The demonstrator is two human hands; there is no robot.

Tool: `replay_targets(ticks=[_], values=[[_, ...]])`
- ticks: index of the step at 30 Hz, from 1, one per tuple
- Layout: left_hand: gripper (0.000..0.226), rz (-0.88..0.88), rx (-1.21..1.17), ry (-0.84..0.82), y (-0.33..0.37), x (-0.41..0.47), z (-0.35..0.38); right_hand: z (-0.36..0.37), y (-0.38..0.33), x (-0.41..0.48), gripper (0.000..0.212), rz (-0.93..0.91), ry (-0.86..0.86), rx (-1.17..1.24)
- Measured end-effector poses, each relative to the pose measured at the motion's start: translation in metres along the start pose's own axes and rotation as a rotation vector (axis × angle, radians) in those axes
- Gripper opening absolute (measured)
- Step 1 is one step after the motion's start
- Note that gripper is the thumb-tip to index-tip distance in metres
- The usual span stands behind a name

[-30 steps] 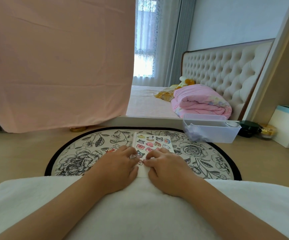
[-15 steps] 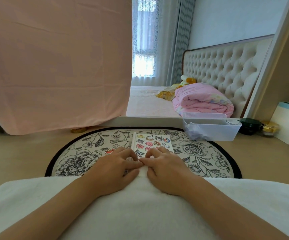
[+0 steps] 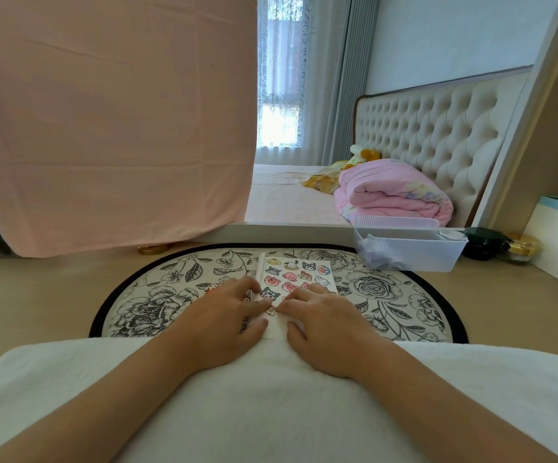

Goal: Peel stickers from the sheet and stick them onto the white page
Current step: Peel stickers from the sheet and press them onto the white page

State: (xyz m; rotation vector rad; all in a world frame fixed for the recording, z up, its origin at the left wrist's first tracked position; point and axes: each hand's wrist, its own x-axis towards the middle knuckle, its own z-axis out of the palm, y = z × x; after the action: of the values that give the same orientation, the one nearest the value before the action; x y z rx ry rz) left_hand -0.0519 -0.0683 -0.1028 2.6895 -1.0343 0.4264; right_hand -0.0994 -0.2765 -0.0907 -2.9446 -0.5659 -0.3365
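- The sticker sheet [image 3: 299, 274], printed with rows of cartoon faces, lies flat on an oval floral mat [image 3: 157, 295] on the tabletop [image 3: 37, 295]. It sits straight ahead of the person, with its near end under the hands. The mat probably gives it a surface that will not slide.
- A bare white page [image 3: 276, 330] shows in the gap between the hands and runs back to the towel [image 3: 271, 396]. I cannot tell whether it is a separate leaf or the lower part of the same sheet.
- The left hand [image 3: 224, 317] and right hand [image 3: 326, 324] both rest palm-down, their fingers loosely bent. Their index fingertips [image 3: 264, 304] almost meet over one small sticker [image 3: 271, 310].
- Both thumbs are spread away from the fingers, so neither hand looks to be pinching anything. This reads as pressing the sticker down or working at its edge, though which of the two is unclear.
- The forearms lie across the white towel, which likely steadies the wrists for fine fingertip work.
- The weight of both hands also keeps the paper from lifting or shifting.
- A clear plastic bin [image 3: 411, 259] stands at the mat's far right rim, well apart from the hands.
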Motion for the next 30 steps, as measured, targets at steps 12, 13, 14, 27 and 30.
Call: replay_targets(ticks=[12,13,14,27,30], values=[[0.055,-0.011,0.037,0.045,0.002,0.002,-0.003,0.0,0.001,-0.001,0.046,-0.016,0.026,0.048],[0.049,-0.013,0.018,0.056,0.001,0.003,-0.003,0.0,0.001,-0.001,0.046,-0.015,0.024,0.052],[0.046,-0.02,-0.012,0.067,-0.001,0.003,-0.003,0.0,0.0,0.0,0.046,-0.015,0.02,0.052],[0.028,-0.353,-0.176,0.127,-0.082,-0.005,-0.011,-0.01,-0.023,0.053,0.033,0.007,0.085,0.058],[0.035,-0.341,-0.165,0.051,-0.086,-0.004,-0.009,-0.005,-0.035,0.078,0.03,0.0,0.039,0.044]])
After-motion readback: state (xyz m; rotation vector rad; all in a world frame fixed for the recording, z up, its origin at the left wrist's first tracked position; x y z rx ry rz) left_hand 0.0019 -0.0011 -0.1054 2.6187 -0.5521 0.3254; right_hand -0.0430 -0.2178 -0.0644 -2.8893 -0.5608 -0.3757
